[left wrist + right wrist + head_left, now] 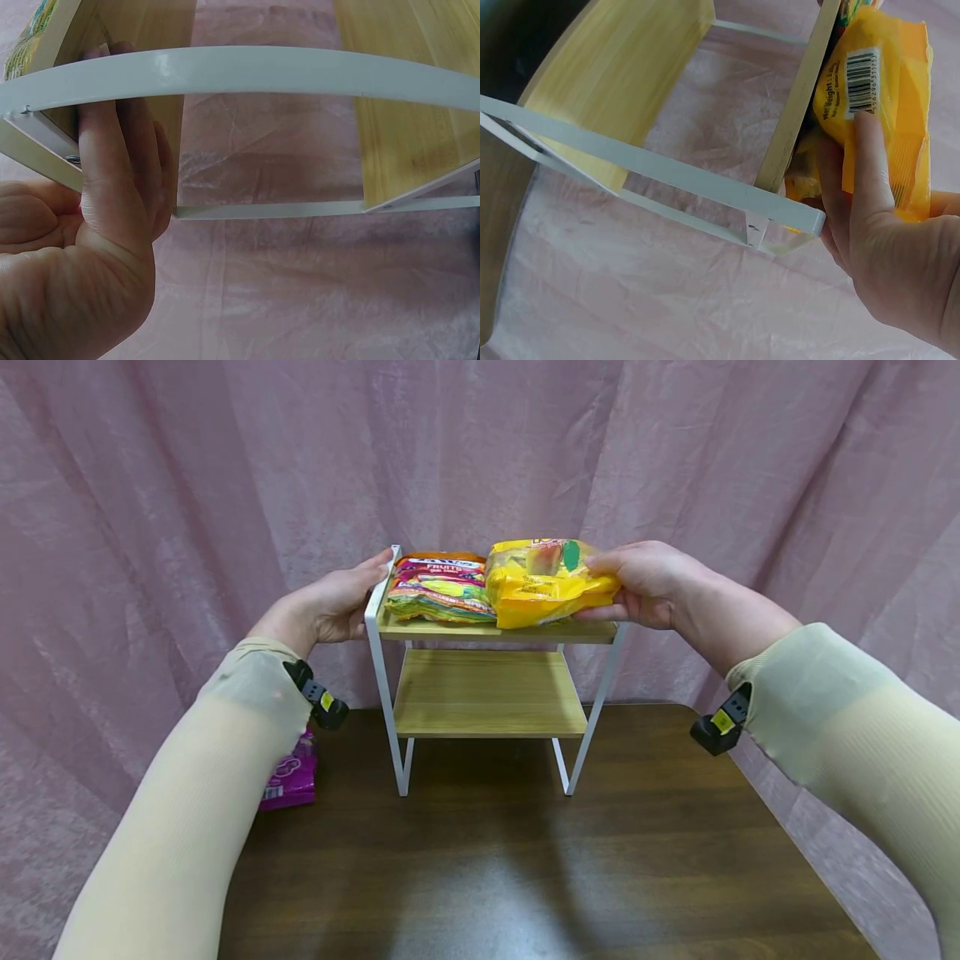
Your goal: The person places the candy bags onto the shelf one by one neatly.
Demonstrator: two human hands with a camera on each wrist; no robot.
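A two-tier shelf rack (491,692) with wooden boards and a white metal frame stands on the table. My left hand (333,602) grips its top left side; in the left wrist view, the fingers (109,165) reach beneath the upper board. My right hand (648,585) holds a yellow candy bag (536,597) by its right end, over the right half of the top board. The right wrist view shows its barcode (862,81) and a finger pressed along the wrapper. Beside it, on the left of the top board, lies a red and green fruit candy bag (438,587).
A purple bag (291,777) lies on the dark wooden table (487,868) at the left, partly hidden by my left forearm. Behind the rack hangs a pink curtain (480,452). The table's right edge (802,853) runs beneath my right arm.
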